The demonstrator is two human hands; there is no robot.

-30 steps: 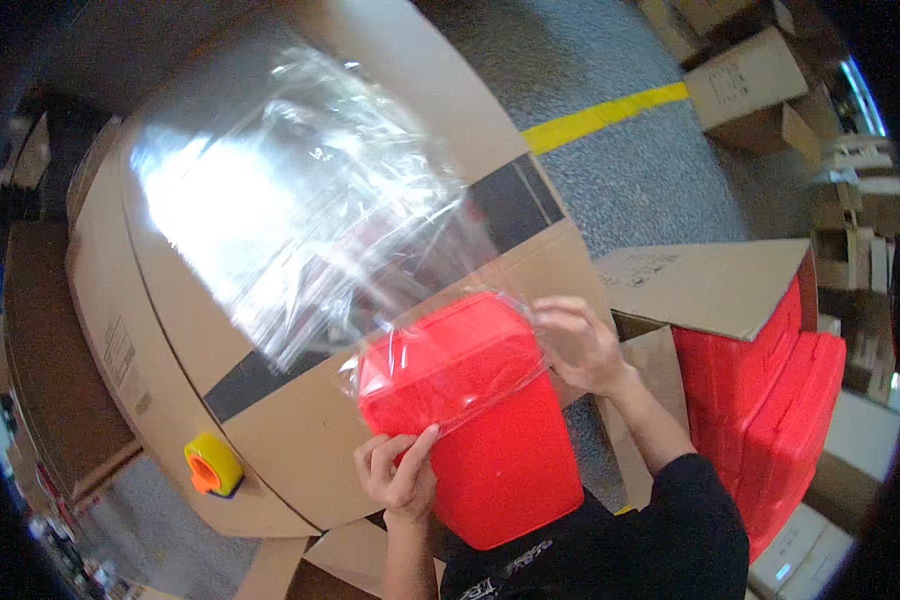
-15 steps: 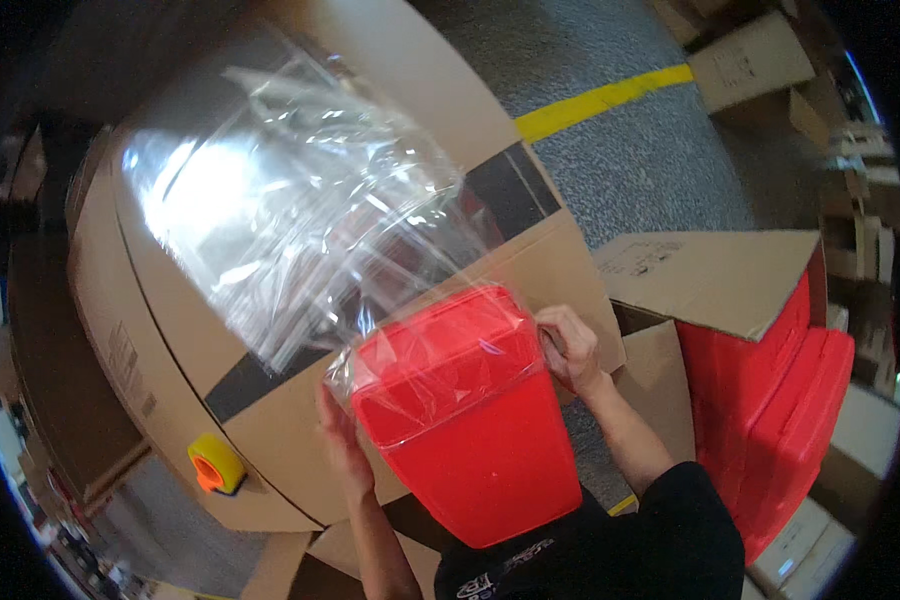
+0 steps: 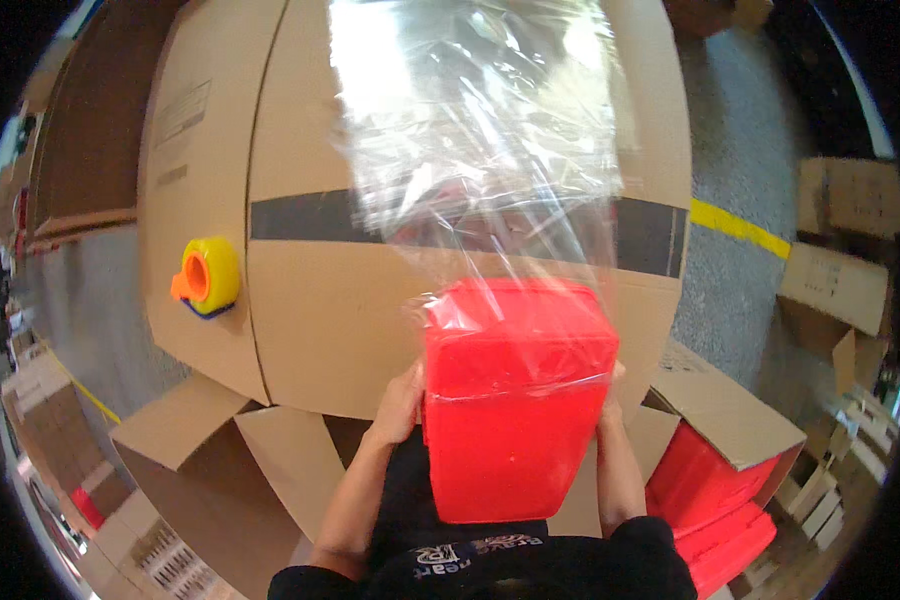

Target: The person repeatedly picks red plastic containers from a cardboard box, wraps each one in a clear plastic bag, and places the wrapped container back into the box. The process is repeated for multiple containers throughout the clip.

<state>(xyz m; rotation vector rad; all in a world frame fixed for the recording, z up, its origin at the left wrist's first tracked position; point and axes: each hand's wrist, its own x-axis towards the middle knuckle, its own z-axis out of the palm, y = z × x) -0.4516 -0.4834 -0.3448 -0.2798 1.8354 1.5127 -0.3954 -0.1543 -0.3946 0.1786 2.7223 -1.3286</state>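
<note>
A red plastic bin [image 3: 515, 430] is held up close to my body, with its wider end toward the cardboard surface. A clear plastic bag [image 3: 490, 130] covers that end down to about a third of the bin, and the rest of it spreads away over the cardboard. My left hand [image 3: 400, 403] grips the bin's left side, its fingers partly hidden beneath. On the right side, my right hand [image 3: 612, 392] holds the bin and bag edge, most of its fingers out of sight behind the red wall.
A large cardboard box [image 3: 320, 330] with a dark tape strip serves as the work surface. A yellow and orange tape dispenser [image 3: 210, 275] rests on its left part. Open cartons stand near me, one at right holding red bins [image 3: 705, 480]. A yellow line [image 3: 740, 230] crosses the grey floor.
My view has turned, so the bin and bag now point straight ahead. The right hand has shifted down along the bin's side. The bag still covers the bin's wide end.
</note>
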